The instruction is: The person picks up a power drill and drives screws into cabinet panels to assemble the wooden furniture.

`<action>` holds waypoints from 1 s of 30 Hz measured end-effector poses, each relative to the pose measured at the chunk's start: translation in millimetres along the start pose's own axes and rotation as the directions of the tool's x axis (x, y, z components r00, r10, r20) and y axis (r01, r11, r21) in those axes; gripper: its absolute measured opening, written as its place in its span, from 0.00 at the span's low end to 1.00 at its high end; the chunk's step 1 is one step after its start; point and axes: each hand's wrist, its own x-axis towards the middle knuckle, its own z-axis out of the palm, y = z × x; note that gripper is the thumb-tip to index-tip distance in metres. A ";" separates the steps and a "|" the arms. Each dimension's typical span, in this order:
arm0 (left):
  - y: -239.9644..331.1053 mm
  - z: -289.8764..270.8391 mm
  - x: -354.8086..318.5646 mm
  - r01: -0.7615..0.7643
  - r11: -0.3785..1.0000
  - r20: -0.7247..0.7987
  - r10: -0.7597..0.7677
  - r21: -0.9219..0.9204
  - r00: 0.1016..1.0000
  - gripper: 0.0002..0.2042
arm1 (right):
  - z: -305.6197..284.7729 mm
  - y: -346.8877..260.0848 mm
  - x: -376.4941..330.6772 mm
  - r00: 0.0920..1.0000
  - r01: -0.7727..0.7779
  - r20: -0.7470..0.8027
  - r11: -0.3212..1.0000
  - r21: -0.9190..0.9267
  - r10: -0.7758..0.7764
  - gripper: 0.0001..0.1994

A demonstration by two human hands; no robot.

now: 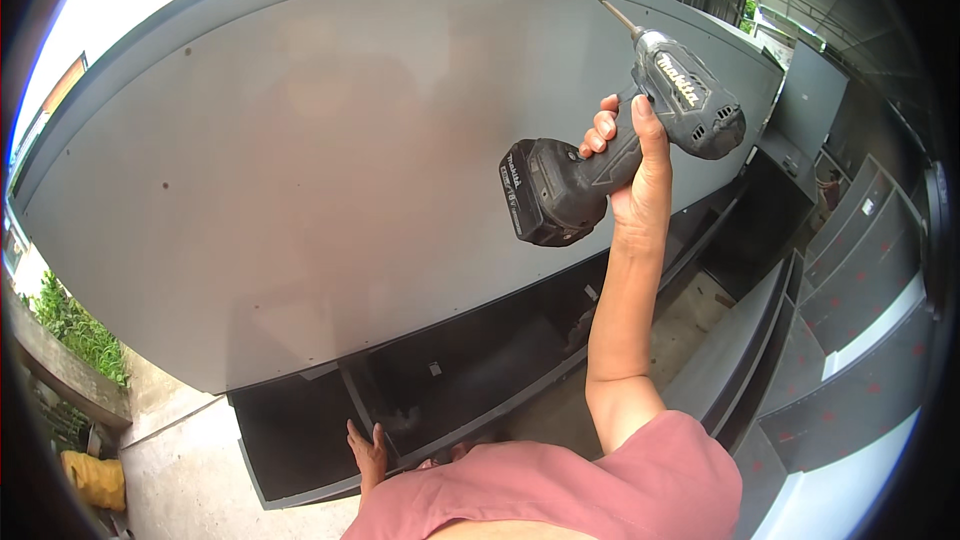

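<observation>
Head view: right hand (632,172) holds cordless drill (610,145).

The drill (620,140) is sitting in the right hand (640,175), its bit pointing at the panel (300,170) behind; the left hand (367,450) is resting, seemingly, on the frame (300,440) far below.

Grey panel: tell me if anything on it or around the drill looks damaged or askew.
Nothing stands out. The grey panel looks flat and unbroken, with a few small dark holes. The right hand grips the cordless drill by its handle; the left hand rests on the dark frame below.
</observation>
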 end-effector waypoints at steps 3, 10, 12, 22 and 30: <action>-9.0 6.0 -8.9 0.043 0.994 0.004 -0.044 0.098 0.999 0.38 | 6.5 -4.7 0.3 0.997 0.005 0.079 0.999 -0.033 -0.002 0.18; -2.9 4.6 -16.6 0.077 0.935 -0.180 -0.014 0.346 0.984 0.34 | -16.1 -10.7 -0.8 0.986 -0.074 0.154 0.997 0.015 0.071 0.19; 4.7 2.2 -12.9 0.048 0.929 -0.198 0.027 0.366 0.980 0.32 | -27.8 -12.8 -2.1 0.987 -0.079 0.145 0.996 0.031 0.074 0.21; 15.5 -0.2 43.5 -0.066 0.918 -0.183 0.148 0.392 0.972 0.29 | -15.0 -7.8 8.9 0.987 -0.064 0.144 0.998 -0.006 0.064 0.20; 33.7 6.4 69.4 -0.066 0.924 -0.184 0.144 0.376 0.972 0.29 | -7.1 -3.3 20.2 0.988 -0.027 0.154 0.999 -0.020 0.029 0.20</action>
